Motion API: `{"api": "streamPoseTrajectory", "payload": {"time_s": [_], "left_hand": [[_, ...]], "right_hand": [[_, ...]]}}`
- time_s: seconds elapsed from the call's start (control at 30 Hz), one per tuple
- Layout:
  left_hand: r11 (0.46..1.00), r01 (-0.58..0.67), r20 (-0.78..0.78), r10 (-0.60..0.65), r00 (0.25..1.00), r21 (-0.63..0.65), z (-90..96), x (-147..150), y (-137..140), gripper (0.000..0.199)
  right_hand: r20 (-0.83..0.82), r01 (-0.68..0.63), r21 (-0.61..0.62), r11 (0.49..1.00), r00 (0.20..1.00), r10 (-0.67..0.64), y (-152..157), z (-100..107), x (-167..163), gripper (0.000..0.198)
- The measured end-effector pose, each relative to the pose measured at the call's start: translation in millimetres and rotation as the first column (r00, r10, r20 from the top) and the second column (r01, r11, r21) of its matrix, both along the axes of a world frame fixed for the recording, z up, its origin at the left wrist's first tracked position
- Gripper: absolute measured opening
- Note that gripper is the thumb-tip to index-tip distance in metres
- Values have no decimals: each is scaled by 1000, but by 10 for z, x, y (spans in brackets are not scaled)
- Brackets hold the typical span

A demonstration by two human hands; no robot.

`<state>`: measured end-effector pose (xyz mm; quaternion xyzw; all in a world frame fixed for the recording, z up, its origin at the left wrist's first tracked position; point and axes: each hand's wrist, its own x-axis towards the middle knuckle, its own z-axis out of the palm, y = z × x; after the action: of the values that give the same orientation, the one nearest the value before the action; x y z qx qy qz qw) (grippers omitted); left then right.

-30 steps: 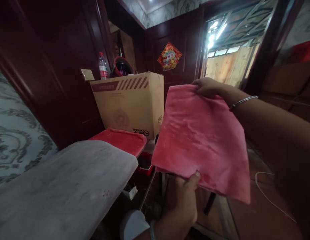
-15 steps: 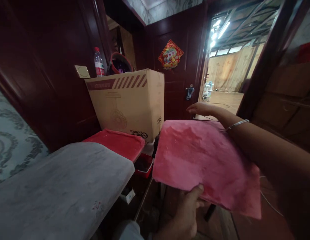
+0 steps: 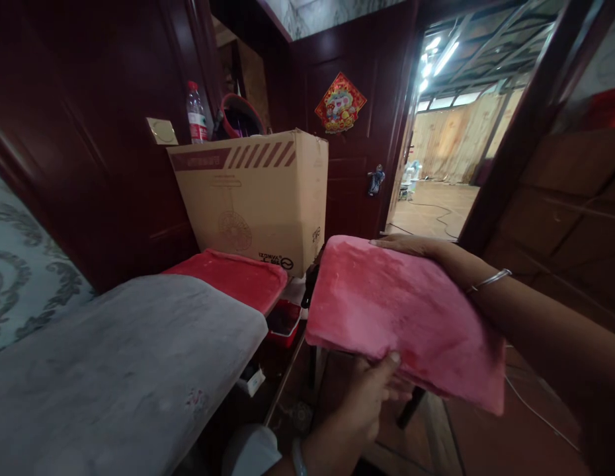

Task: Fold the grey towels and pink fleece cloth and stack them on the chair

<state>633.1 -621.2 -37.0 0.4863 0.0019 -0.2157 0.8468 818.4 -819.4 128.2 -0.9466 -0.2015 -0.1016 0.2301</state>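
A pink-red pad [image 3: 387,304] with a velvety, blotchy surface lies tilted in front of me, a dark leg showing beneath it. My left hand [image 3: 369,393] grips its near edge, thumb on top and the other fingers partly hidden below. Along the far edge rests my right hand [image 3: 407,244], fingers stretched to the left and touching the pad; a silver bangle circles that wrist. To the left is a grey-covered board [image 3: 123,357] with a rounded end. A smaller red pad [image 3: 233,277] lies partly behind it.
A large cardboard box [image 3: 248,205] stands behind the red pad, with a plastic bottle [image 3: 196,116] and a bucket [image 3: 241,116] at its top. A red tray [image 3: 285,324] sits low between the boards. The dark red door [image 3: 347,165] stands beside an open doorway.
My right hand has come down from above the far edge onto the pad. The pad's right end has shifted slightly up and left. My left hand keeps its hold on the near edge.
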Motion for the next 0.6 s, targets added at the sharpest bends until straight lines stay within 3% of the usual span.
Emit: {"api": "streamPoseTrajectory", "payload": {"time_s": [0.1,0.17,0.23,0.3,0.33,0.37,0.4,0.47,0.53,0.6], "left_hand": [[958,267,5,-269,963,106,-54,-40,156,67],[865,452,0,-463,886,219,-20,-121,321,59],[817,454,40,-498,866,357,135,-209,504,46],[843,209,239,-364,900,495,408,-247,673,32],[844,10,404,-268,875,537,562,-229,745,27],[812,-203,583,-197,788,547,705,-180,805,22],[758,-392,740,-173,650,522,817,-101,852,20],[607,-641,880,-269,391,470,894,122,910,32],[450,-743,848,-435,302,496,760,368,929,44],[342,-756,766,-564,309,557,497,553,941,48]], "right_hand": [[-121,46,-94,995,991,-57,48,75,-127,57],[13,130,-148,980,991,-130,66,109,-289,58],[151,215,-163,963,970,-191,57,115,-495,60],[225,258,-164,952,950,-218,21,80,-703,63],[240,253,-180,951,948,-207,-3,46,-792,65],[246,238,-201,950,951,-186,-27,3,-866,67],[252,221,-223,949,954,-163,-48,-45,-922,69],[268,200,-248,948,954,-132,-76,-140,-981,70],[289,203,-246,948,949,-128,-82,-210,-992,70],[300,208,-238,949,945,-132,-79,-247,-985,69]]}}
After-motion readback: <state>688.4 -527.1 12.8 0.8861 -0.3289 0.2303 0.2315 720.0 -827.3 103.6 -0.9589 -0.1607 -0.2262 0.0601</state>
